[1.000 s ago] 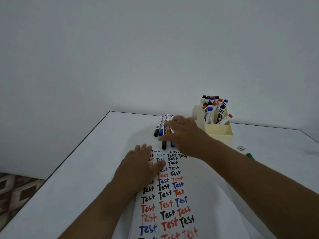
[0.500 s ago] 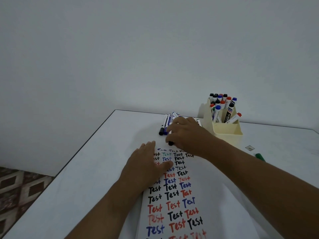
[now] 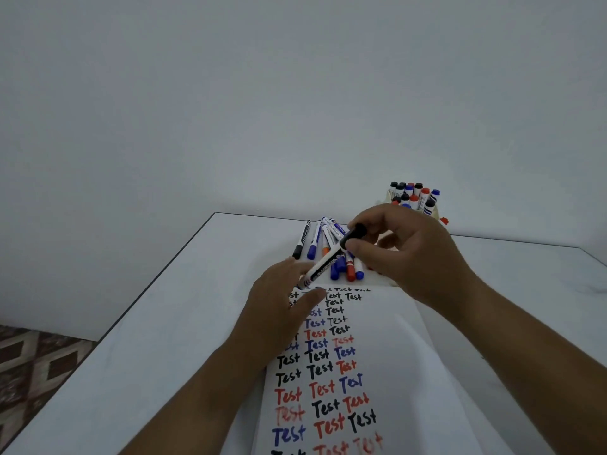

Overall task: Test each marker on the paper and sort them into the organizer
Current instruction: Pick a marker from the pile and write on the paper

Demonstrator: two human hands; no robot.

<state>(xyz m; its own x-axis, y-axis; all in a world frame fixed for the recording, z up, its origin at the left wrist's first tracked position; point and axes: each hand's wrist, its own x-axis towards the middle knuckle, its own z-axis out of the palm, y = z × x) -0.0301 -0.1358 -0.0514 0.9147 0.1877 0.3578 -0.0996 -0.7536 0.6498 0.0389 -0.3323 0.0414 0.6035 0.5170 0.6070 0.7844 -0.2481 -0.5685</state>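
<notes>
Paper [image 3: 377,372] lies on the worktop [image 3: 164,323]; loose markers [image 3: 315,241] at its 12 o'clock edge, the organizer [image 3: 435,213] at 1 o'clock behind them.

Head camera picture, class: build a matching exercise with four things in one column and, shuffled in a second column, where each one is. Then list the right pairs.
Column one:
1. white marker with a black cap
2. left hand
3. cream plastic organizer
4. loose pile of capped markers

Column two:
A. lying on the white table beyond the paper's far edge
B. pinched in the right hand above the pile
C. resting flat on the sheet of paper covered in "Test" words
D. standing at the far right, partly hidden by the right hand

Pairs: 1-B, 2-C, 3-D, 4-A
</notes>
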